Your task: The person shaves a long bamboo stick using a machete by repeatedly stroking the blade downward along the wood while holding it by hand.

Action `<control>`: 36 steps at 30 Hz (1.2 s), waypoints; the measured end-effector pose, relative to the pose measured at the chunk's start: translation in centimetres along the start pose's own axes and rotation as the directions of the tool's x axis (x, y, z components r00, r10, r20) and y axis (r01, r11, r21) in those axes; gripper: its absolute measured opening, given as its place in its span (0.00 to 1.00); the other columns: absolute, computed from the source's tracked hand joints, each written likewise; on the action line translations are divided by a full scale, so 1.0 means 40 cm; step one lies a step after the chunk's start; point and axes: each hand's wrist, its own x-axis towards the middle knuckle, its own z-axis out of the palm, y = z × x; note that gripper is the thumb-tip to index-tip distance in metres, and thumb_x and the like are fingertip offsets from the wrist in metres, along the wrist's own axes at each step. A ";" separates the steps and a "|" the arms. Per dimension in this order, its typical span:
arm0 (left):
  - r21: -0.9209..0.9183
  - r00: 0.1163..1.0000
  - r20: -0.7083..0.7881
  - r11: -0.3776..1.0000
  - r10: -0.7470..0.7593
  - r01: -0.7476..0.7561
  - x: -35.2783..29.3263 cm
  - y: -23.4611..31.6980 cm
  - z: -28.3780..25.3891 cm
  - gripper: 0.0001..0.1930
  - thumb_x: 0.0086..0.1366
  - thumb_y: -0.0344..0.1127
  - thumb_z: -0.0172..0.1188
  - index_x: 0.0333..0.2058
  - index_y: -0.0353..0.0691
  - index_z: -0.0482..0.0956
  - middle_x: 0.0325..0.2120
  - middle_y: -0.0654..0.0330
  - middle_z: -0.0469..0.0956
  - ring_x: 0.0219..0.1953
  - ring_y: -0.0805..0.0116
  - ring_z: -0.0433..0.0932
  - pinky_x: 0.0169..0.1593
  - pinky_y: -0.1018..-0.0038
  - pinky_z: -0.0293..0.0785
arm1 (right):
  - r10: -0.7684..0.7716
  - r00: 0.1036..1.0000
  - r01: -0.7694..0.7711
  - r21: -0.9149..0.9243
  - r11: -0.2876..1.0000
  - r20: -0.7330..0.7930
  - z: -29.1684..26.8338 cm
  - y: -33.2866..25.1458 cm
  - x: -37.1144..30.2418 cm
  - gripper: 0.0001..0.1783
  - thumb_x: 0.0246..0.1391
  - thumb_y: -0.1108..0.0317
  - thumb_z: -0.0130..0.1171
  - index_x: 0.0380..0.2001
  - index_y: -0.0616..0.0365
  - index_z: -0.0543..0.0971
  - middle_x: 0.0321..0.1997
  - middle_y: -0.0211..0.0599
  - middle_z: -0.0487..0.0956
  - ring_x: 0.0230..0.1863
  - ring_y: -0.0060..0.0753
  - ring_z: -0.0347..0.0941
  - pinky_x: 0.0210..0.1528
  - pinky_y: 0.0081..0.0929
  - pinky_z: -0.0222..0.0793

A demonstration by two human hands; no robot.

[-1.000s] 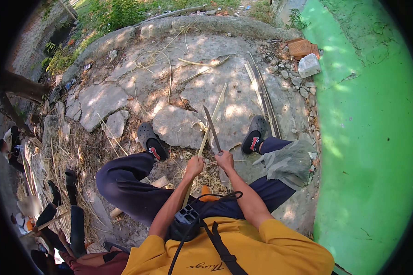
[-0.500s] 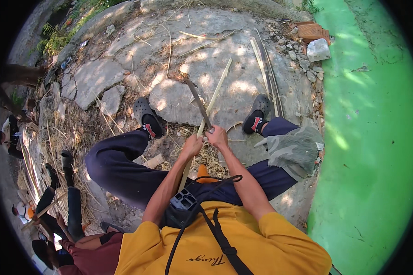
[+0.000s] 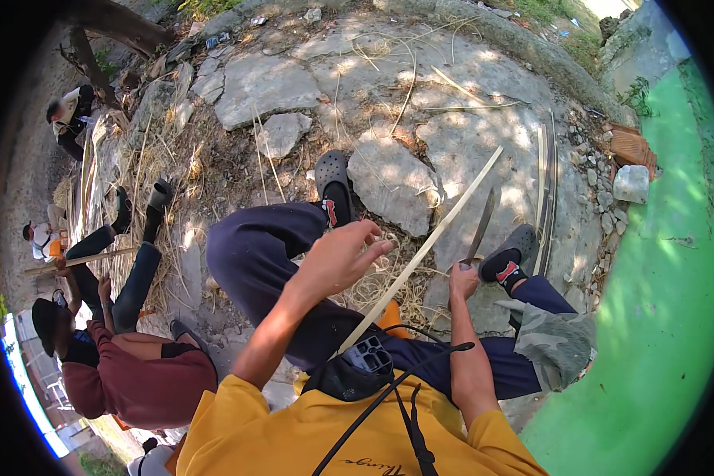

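Dial: we count the hours from the middle of the view.
Left hand: our left hand [image 3: 337,258] lies near the middle, thumb and fingers spread apart, near the wooden strip [image 3: 443,220] but not touching it.
Right hand: our right hand [image 3: 463,279], near 4 o'clock, closes around the handle of a knife [image 3: 482,222], its blade pointing between 12 and 1.
Strip: pale and narrow, it slants from 7 to 1 o'clock between our hands; we cannot tell what props its lower end.
Waist pouch: at 6 o'clock a black pouch [image 3: 337,381] carries a grey device [image 3: 369,355]; we cannot tell what else it contains.
Clogs: our grey clogs [image 3: 332,166], near 12 and 3 o'clock, contain our feet in black socks.
Knee: a camouflage cloth [image 3: 563,341] drapes our right leg at 4 o'clock.
Ground: loose shavings [image 3: 365,293] lie toward 6; a white block [image 3: 631,184] sits just short of 3.
Neighbour: a person in dark red [image 3: 143,381] sits at 8 o'clock, holding a stick [image 3: 87,260].
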 end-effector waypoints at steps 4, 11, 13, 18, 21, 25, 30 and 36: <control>-0.250 0.713 -0.699 0.951 -0.047 -0.183 -0.092 0.000 -0.348 0.09 0.72 0.34 0.54 0.44 0.36 0.76 0.25 0.68 0.73 0.28 0.81 0.69 0.36 0.81 0.66 | 0.074 0.997 -0.069 -0.159 0.985 0.030 0.019 0.023 0.014 0.21 0.45 0.52 0.64 0.34 0.60 0.84 0.33 0.54 0.84 0.38 0.59 0.81 0.43 0.50 0.76; -0.568 0.513 -0.592 0.773 -0.622 0.282 -0.199 -0.803 -0.156 0.14 0.70 0.42 0.58 0.45 0.38 0.75 0.28 0.63 0.76 0.27 0.74 0.73 0.32 0.78 0.69 | 0.018 0.965 0.036 -0.201 0.979 0.260 0.127 -0.047 -0.104 0.26 0.45 0.50 0.65 0.39 0.62 0.81 0.36 0.54 0.83 0.41 0.59 0.80 0.44 0.51 0.75; 0.247 0.781 -0.405 0.766 -0.475 0.594 -0.061 -0.529 0.043 0.14 0.67 0.40 0.59 0.46 0.38 0.75 0.34 0.54 0.81 0.33 0.59 0.80 0.40 0.68 0.75 | 0.094 0.971 -0.035 -0.259 0.965 0.220 0.099 0.029 -0.050 0.27 0.44 0.50 0.66 0.42 0.61 0.80 0.39 0.54 0.83 0.43 0.58 0.80 0.47 0.51 0.74; 0.094 0.931 0.060 0.931 -0.360 0.353 0.023 -0.801 0.377 0.12 0.65 0.35 0.59 0.44 0.36 0.75 0.38 0.47 0.80 0.38 0.51 0.80 0.41 0.61 0.75 | -0.042 0.973 0.086 -0.191 0.978 0.226 0.149 0.045 -0.081 0.31 0.40 0.55 0.71 0.46 0.61 0.77 0.44 0.52 0.80 0.49 0.57 0.75 0.56 0.47 0.69; -0.006 0.987 -0.044 0.988 -0.152 0.152 0.132 -0.794 0.466 0.10 0.64 0.33 0.59 0.42 0.35 0.74 0.38 0.44 0.79 0.39 0.45 0.79 0.40 0.56 0.75 | -0.049 0.961 0.107 -0.203 0.973 0.271 0.138 0.054 -0.072 0.31 0.40 0.57 0.70 0.48 0.61 0.77 0.43 0.48 0.81 0.49 0.53 0.76 0.56 0.44 0.70; 0.014 0.975 -0.178 0.991 -0.130 0.135 0.229 -0.733 0.462 0.08 0.65 0.32 0.57 0.39 0.34 0.73 0.35 0.44 0.76 0.37 0.38 0.77 0.39 0.50 0.73 | 0.026 0.952 0.027 -0.167 0.986 0.305 0.123 0.046 -0.073 0.31 0.41 0.58 0.69 0.49 0.61 0.76 0.43 0.46 0.82 0.48 0.50 0.77 0.56 0.42 0.71; 0.072 0.970 -0.189 0.983 -0.153 0.169 0.299 -0.755 0.464 0.05 0.65 0.30 0.57 0.36 0.35 0.73 0.36 0.45 0.73 0.36 0.37 0.77 0.38 0.49 0.73 | -0.013 0.954 0.061 -0.149 0.987 0.300 0.089 0.057 -0.063 0.26 0.41 0.65 0.66 0.47 0.57 0.77 0.40 0.42 0.81 0.46 0.48 0.77 0.51 0.43 0.72; 0.068 0.983 -0.153 0.991 -0.104 0.116 0.307 -0.801 0.441 0.05 0.64 0.30 0.58 0.35 0.36 0.73 0.36 0.47 0.73 0.36 0.38 0.77 0.38 0.50 0.74 | -0.063 0.939 0.105 -0.109 0.988 0.337 0.086 0.082 -0.062 0.25 0.40 0.66 0.64 0.46 0.57 0.77 0.38 0.41 0.81 0.43 0.47 0.78 0.49 0.41 0.73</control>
